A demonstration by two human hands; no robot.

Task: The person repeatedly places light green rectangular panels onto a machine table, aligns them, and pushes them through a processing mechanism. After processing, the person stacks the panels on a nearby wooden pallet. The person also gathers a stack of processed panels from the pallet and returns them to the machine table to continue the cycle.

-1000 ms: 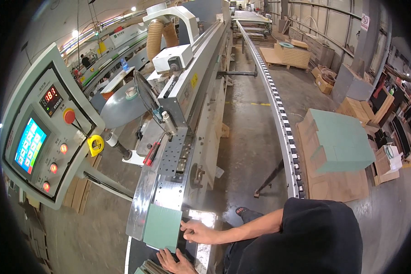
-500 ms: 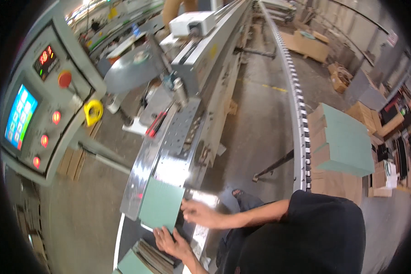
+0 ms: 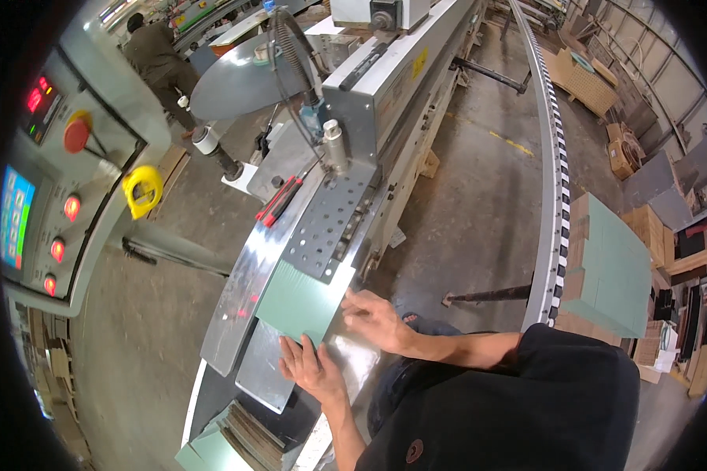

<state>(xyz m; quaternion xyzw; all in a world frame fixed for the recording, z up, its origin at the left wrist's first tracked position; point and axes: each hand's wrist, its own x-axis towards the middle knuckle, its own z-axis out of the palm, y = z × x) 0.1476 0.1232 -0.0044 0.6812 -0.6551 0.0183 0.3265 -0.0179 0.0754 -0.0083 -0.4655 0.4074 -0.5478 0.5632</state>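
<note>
A flat green panel [image 3: 297,301] lies on the metal machine bed, its far end against the perforated metal plate [image 3: 319,224]. My left hand [image 3: 316,370] rests at the panel's near edge, fingers stretched out and apart, pressing from above. At the panel's right edge is my right hand [image 3: 375,320], its fingers loosely bent against that side and not wrapped round anything. A bare metal plate [image 3: 267,365] shows just below the panel, beside my left hand. Nearer to me stands a stack of green-faced boards [image 3: 212,451], cut off by the lower edge of the view.
A control panel with a lit screen [image 3: 16,216] stands at left, a yellow tape measure [image 3: 142,191] on its edge. A red-handled cutter [image 3: 280,202] lies on the bed. The machine's long body [image 3: 416,78] runs away. At right are a roller rail [image 3: 556,196] and stacked green boards [image 3: 617,263].
The green panel has slid forward along the bed to the perforated plate, uncovering the metal plate behind it. Both hands have moved forward with it, and my view has shifted.
</note>
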